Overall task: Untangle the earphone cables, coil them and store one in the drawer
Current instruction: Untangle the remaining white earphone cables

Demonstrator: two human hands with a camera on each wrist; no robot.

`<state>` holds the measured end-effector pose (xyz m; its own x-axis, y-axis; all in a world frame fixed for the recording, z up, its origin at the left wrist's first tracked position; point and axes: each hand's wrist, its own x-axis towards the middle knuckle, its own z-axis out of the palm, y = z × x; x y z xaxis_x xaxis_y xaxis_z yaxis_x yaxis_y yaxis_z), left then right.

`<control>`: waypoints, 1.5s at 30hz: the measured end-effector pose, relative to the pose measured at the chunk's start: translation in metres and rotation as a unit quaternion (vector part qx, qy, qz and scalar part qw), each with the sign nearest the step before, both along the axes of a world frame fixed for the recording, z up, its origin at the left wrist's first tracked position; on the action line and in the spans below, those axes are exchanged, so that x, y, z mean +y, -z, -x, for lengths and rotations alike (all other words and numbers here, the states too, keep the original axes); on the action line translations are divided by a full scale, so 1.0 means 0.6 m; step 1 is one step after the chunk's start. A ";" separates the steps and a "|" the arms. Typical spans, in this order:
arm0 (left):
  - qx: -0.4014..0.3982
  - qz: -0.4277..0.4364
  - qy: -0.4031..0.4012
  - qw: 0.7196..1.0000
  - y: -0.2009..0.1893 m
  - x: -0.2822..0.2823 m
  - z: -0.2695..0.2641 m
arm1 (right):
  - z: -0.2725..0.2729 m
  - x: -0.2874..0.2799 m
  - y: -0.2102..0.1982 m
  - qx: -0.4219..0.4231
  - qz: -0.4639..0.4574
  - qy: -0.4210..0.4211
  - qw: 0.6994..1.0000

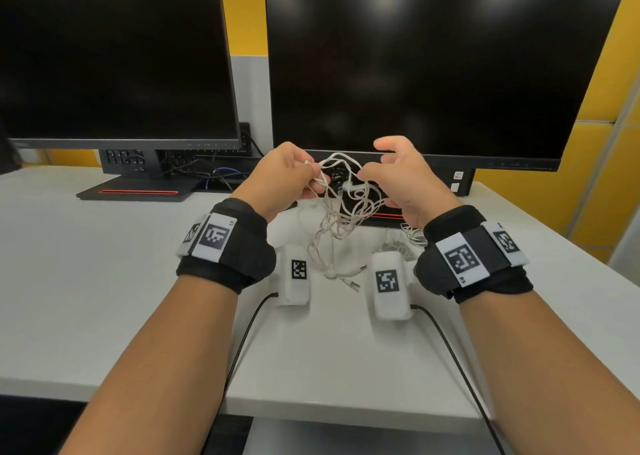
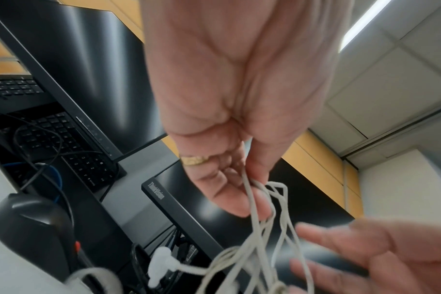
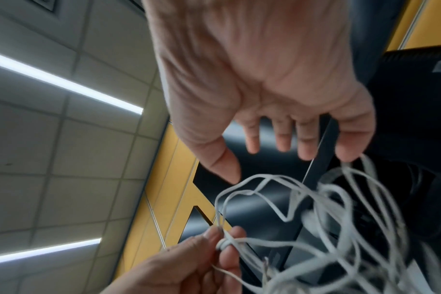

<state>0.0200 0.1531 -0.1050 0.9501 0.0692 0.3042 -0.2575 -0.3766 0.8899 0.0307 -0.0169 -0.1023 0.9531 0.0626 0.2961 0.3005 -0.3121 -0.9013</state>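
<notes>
A tangle of white earphone cables [image 1: 346, 208] hangs between my two raised hands above the white desk [image 1: 104, 281]. My left hand [image 1: 294, 174] pinches a few strands between thumb and fingers [image 2: 239, 199], seen again in the right wrist view [image 3: 214, 244]. My right hand [image 1: 398, 170] is spread with straight fingers [image 3: 280, 139]; only its little finger touches a loop [image 3: 347, 159]. An earbud [image 2: 161, 264] dangles from the tangle. Two jack plugs [image 1: 353, 274] trail onto the desk. Another white cable bundle [image 1: 408, 238] lies on the desk by my right wrist. No drawer is in view.
Two dark monitors [image 1: 114, 56] [image 1: 443, 56] stand close behind the hands, their bases [image 1: 138, 191] on the desk. Keyboards and dark wires [image 2: 63, 139] sit under the left monitor, beside a black mouse [image 2: 25, 224]. The desk's front edge [image 1: 311, 409] is near my forearms.
</notes>
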 end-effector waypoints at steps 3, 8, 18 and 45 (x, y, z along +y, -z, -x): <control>-0.010 0.007 0.009 1.000 -0.001 -0.003 0.005 | 0.005 0.004 0.002 -0.063 0.053 -0.067 0.994; -0.048 0.028 0.050 0.997 0.003 -0.009 0.018 | 0.003 0.004 0.009 -0.104 0.041 -0.046 0.993; -0.094 0.042 0.028 0.994 0.001 -0.004 0.017 | 0.007 0.001 0.006 -0.065 0.089 -0.058 0.992; -0.006 0.136 0.072 0.988 -0.007 0.006 0.022 | 0.011 -0.010 -0.014 0.013 -0.205 -0.125 0.971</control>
<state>0.0065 0.1565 -0.1005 0.9526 0.0152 0.3037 -0.3015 -0.0828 0.9499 0.0242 -0.0231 -0.0938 0.9307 0.1744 0.3216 0.2968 0.1538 -0.9425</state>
